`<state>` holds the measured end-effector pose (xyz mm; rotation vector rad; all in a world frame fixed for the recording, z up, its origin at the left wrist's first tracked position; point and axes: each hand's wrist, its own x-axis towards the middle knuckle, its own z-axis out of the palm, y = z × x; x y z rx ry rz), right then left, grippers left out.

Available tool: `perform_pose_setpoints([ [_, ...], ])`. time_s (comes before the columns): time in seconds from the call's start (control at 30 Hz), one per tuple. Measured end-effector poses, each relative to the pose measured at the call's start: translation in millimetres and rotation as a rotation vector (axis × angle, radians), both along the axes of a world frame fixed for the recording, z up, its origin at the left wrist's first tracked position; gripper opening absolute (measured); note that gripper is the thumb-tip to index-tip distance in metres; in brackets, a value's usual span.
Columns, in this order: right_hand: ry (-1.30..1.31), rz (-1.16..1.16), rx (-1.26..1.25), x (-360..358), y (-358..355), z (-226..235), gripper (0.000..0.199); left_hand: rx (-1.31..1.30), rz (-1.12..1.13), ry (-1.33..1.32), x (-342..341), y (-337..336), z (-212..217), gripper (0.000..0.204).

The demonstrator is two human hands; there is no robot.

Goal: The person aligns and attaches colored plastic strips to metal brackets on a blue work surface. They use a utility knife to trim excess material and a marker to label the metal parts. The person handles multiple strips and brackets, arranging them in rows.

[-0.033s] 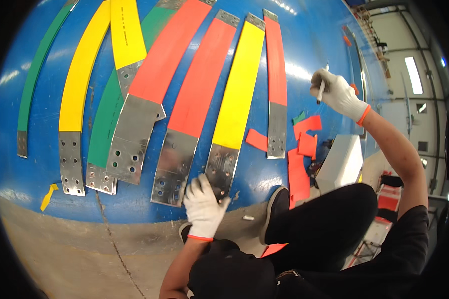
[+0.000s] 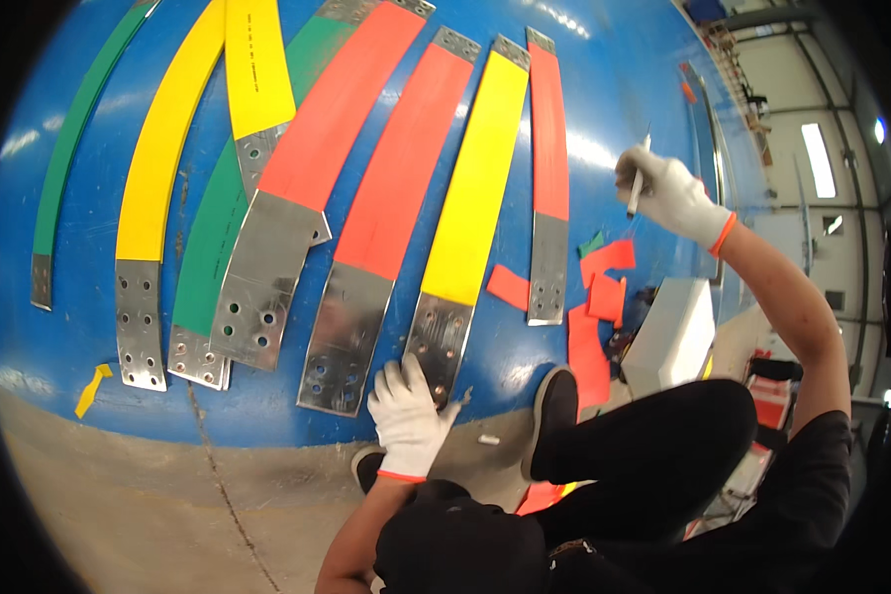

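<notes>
My left hand [image 2: 406, 416], in a white glove with an orange cuff, lies with its fingers spread at the near bare-metal end of a yellow-sleeved flat metal bar [image 2: 483, 183]. Thumb and fingertips touch the metal around its drilled holes. Out to the right, my right hand [image 2: 668, 198], gloved alike, is raised and closed around a slim white marker pen [image 2: 636, 190]. Left of the yellow bar lies a red-sleeved bar [image 2: 406, 163] with a drilled metal end. A narrower red-sleeved bar [image 2: 547, 139] rests between the yellow one and my right hand.
Further left on the blue surface [image 2: 79, 346] are a wide red bar [image 2: 342, 104], a yellow bar [image 2: 158, 178], and green bars [image 2: 79, 129], some overlapping. Red offcuts [image 2: 589, 356] and a white box [image 2: 675, 332] lie to the right. A small white piece [image 2: 488, 440] sits on the concrete floor.
The view has shifted very slightly. My right hand with the marker pen sits a touch lower in the picture; my left hand stays on the yellow bar's metal end.
</notes>
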<state>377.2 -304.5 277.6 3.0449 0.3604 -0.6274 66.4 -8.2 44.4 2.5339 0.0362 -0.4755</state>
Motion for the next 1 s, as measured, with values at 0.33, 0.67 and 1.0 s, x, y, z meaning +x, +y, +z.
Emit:
perform_pose_setpoints([
  [0.33, -0.187, 0.941, -0.277, 114, -16, -162, 0.064, 0.189, 0.121, -0.087, -12, -52, -24, 0.12],
  [0.67, -0.015, 1.292, -0.097, 170, 21, -219, 0.088, 0.428, 0.209, 0.102, 1, -56, -1, 0.108],
  [1.0, 0.142, 1.319, -0.16, 174, 37, -221, 0.102, 0.36, 0.477, 0.093, -5, -78, -14, 0.102],
])
